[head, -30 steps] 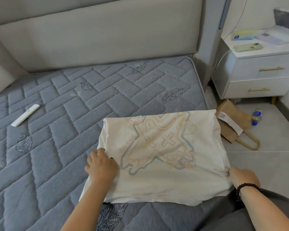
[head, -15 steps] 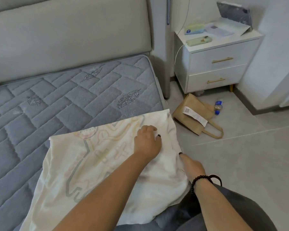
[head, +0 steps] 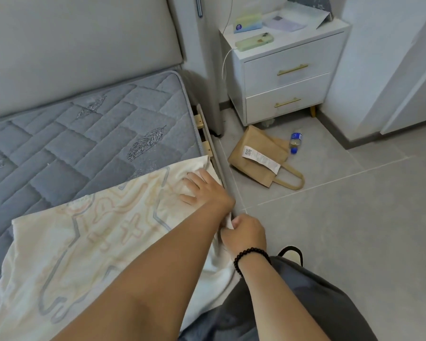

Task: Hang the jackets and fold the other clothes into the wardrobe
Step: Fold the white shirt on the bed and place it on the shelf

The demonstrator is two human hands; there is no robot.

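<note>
Cream cotton, printed with a pale star outline, and that's the shirt (head: pixel 91 244) spread flat on the bed (head: pixel 67 148), lying right at the mattress's right-hand edge, with its near right corner spilling off toward the floor (head: pixel 354 230). Its long axis runs on a diagonal, from low on the left up to the far right corner by the bed rail.

Both hands are working that right-hand side, and they sit close together, one just beyond the other. The left hand (head: pixel 203 187) has crossed over the whole garment, forearm laid across the print, fingers spread and pressing the far right corner down onto the mattress. The right hand (head: pixel 246 233), a bead bracelet on the wrist, is curled tight round a bunch of the fabric at the edge, just below the left one, right over the gap between bed and floor.

So here's what matters: all the loose cloth lies to the left of both hands. Any fold from here looks like a sweep leftward, back across the mattress, carrying the right edge over the print. The right hand has the grip for that; the left is pinning rather than gripping, I'd say.

Off to the side, a paper bag (head: pixel 258 156) and a small bottle (head: pixel 295 142) lie on the tiles before a white nightstand (head: pixel 288 77). No wardrobe clearly in shot.
</note>
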